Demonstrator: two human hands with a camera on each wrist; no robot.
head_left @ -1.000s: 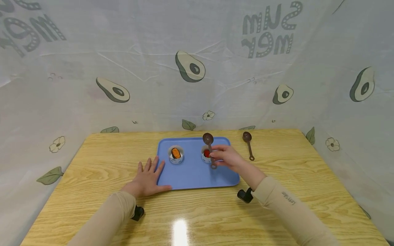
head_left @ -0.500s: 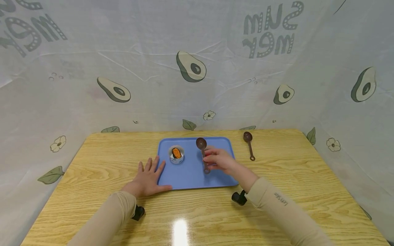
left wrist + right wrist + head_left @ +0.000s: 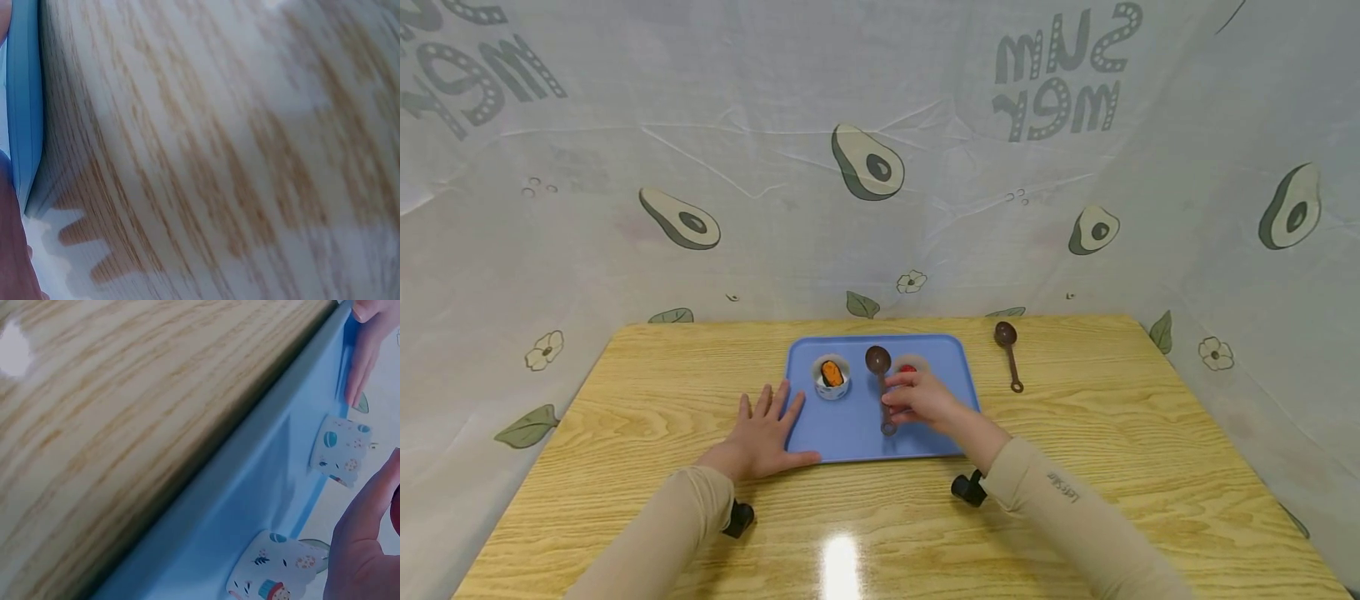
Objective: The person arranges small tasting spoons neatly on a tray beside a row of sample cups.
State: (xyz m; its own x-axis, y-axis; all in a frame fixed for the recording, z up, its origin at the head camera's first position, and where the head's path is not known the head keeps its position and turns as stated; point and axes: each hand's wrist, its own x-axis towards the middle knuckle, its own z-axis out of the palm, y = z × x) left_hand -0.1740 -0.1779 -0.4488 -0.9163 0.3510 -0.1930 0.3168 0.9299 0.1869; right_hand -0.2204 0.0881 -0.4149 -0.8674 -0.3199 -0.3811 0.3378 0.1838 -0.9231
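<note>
My right hand (image 3: 921,400) pinches the handle of a brown measuring spoon (image 3: 878,361) above the middle of a blue tray (image 3: 857,433). Behind that hand stands a printed paper cup (image 3: 272,567) with something red in it, partly hidden in the head view. At the tray's left part, a second paper cup (image 3: 831,390) holds an orange and black piece that looks like sushi. My left hand (image 3: 760,437) lies with fingers spread over the tray's left edge, thumb at the front left corner.
Another brown spoon (image 3: 1009,357) lies on the wooden table (image 3: 1075,400) to the right of the tray. A pale curtain (image 3: 775,167) printed with avocados hangs behind the table and along its sides.
My right hand has moved left and slightly toward me with the spoon, from over the right cup to the tray's middle. The left hand stays where it was.
</note>
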